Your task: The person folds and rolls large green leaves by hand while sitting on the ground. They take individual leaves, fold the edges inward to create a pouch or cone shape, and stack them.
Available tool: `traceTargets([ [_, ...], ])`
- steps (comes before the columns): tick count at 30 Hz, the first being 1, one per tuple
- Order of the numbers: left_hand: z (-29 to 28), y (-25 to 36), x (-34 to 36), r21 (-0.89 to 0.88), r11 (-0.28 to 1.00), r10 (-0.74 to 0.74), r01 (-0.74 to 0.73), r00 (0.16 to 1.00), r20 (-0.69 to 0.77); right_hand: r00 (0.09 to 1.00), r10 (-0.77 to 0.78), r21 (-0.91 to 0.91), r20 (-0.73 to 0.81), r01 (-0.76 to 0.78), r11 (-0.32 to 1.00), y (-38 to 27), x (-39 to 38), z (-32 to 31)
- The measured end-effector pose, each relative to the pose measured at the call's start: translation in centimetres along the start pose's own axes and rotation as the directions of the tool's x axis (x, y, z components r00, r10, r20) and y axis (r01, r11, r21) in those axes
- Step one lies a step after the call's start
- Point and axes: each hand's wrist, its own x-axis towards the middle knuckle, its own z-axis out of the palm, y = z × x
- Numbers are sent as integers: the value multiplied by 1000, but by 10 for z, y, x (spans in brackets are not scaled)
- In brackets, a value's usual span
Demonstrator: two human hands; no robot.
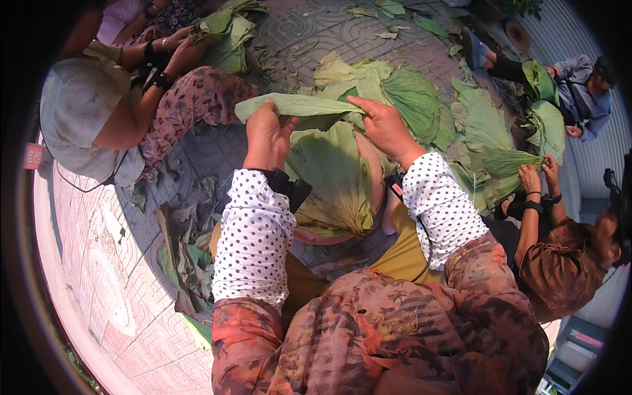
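Observation:
A long, folded pale green leaf (306, 105) is stretched between my two hands, above a round pinkish basin. My left hand (268, 135) grips its broad end, thumb toward the middle. At the narrow end, my right hand (385, 125) pinches the leaf between thumb and fingers. Below, large yellow-green leaves (332, 178) lie flat over the basin (376, 174), hiding most of its inside. Beyond my right hand spreads a wide green leaf (411, 99) on a heap of others.
At the left a person in a pale hat (85, 108) handles leaves (227, 33). On the right another person holds a leaf (507, 168), and a third sits farther back. Dry leaf scraps (187, 243) lie beside my left arm on the patterned paving (289, 26).

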Motion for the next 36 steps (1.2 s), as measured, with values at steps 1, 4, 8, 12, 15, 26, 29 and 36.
traceTargets([
  [1,2,-1,0,-8,1000,7,-7,1000,-14,999,-31,-50,-32,29,998,0,-1,-1],
  [4,-2,0,-2,-6,1000,3,-3,1000,-2,984,-163,-134,-74,152,979,-4,-7,-6],
  [8,-32,-3,10,10,1000,-10,10,1000,-26,961,-277,-196,-15,268,943,-5,-22,1],
  [12,-51,-14,2,147,987,-44,56,996,-83,850,-280,-258,446,422,869,0,-59,17],
  [15,-81,-33,7,352,932,-12,88,977,-213,786,-395,-235,475,546,804,2,-86,46],
  [26,-101,-40,18,504,864,173,-10,945,-278,566,-150,-254,811,572,780,16,-127,78],
  [29,-60,-34,-18,475,879,175,-44,956,-235,447,-37,-223,894,513,829,10,-128,71],
  [36,-59,-46,-4,494,862,186,-113,977,-103,436,-45,-168,899,437,884,19,-133,74],
])
